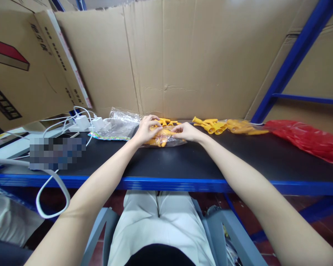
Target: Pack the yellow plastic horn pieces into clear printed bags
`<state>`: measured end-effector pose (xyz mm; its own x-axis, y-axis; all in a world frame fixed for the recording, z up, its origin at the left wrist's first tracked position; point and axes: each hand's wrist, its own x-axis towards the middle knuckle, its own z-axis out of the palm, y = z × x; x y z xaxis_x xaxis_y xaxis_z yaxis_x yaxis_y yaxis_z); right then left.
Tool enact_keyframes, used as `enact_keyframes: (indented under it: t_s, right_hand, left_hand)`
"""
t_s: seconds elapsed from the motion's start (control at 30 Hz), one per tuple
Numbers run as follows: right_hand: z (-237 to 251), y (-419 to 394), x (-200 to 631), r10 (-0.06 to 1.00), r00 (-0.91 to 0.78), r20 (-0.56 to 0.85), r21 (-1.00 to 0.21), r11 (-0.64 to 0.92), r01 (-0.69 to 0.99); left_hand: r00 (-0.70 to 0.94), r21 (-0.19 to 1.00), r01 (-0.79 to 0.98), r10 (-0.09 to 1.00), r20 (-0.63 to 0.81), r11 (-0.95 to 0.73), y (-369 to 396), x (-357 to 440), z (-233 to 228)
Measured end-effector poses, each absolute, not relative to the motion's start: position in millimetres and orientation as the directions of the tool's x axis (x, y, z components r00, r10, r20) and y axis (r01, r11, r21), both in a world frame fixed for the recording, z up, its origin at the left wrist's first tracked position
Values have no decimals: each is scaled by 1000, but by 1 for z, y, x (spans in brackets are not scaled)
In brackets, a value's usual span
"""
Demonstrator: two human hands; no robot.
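i see a black-topped workbench point(183, 162) with a blue front edge, walled behind by flattened cardboard point(161, 59), and on it, from big to small: one crumpled red plastic bag point(308, 138) at the far right, one pile of empty clear bags point(119, 125) left of centre, two white chargers point(88, 122) with their cables beside that, and then the yellow plastic parts. there are three groups of them: one clear bag of yellow parts point(162, 139) in the middle near the back of the bench, one loose cluster of yellow funnel-shaped parts point(211, 126) just right of it, and one more bagged lot point(242, 127) further right; the single pieces overlap too much for me to count. my left hand point(145, 130) and right hand point(186, 132) both rest on the middle bag, fingers curled down and pinching its film from either side, closed on it. i judge the parts light, rigid and a bit slick, and the film thin, soft and slippery, so the contents would shift; i would take it by the film near the mouth rather than squeeze the pieces
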<state>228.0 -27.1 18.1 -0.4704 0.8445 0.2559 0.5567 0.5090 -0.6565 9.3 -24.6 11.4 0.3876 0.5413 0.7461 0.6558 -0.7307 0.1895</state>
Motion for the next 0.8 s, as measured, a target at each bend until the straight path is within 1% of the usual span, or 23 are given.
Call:
enact_keyframes:
  t_s: [0.1,0.2,0.27,0.33,0.43,0.53,0.63,0.67,0.73,0.8]
  right_hand:
    - [14,-27,220,834,-478,276,-684,520,513]
    - [8,-30,211,817,-497,294,-778,507,373]
    - [6,-32,206,816,-504,283,-860,449,244]
    - [6,-35,204,839,-488,241,-926,350,145]
    - [7,-35,204,883,-432,182,-969,237,76]
    - [8,-30,205,933,-309,185,-970,224,97]
    - [9,-26,207,979,-133,151,-965,176,197]
    - [9,-25,208,986,-120,114,-964,139,227]
    - [11,-27,209,980,-198,8,-960,63,275]
    - [11,-31,210,940,-325,-104,-947,7,322]
  left_hand:
    - [394,185,645,530,751,-742,-27,10,12]
    - [409,185,631,526,746,-753,-28,11,12]
    - [411,189,634,534,739,-750,-28,9,13]
    - [376,212,665,567,733,-716,-27,7,14]
    - [234,284,759,653,721,-586,-26,0,15]
    - [119,324,848,747,654,-419,-23,-7,11]
    - [87,334,903,875,476,-272,-20,-11,5]
    - [75,340,911,904,420,-234,-19,-11,4]
    - [45,364,914,935,352,-181,-17,-11,1]
    - [16,409,900,949,315,-151,-14,-12,-2]
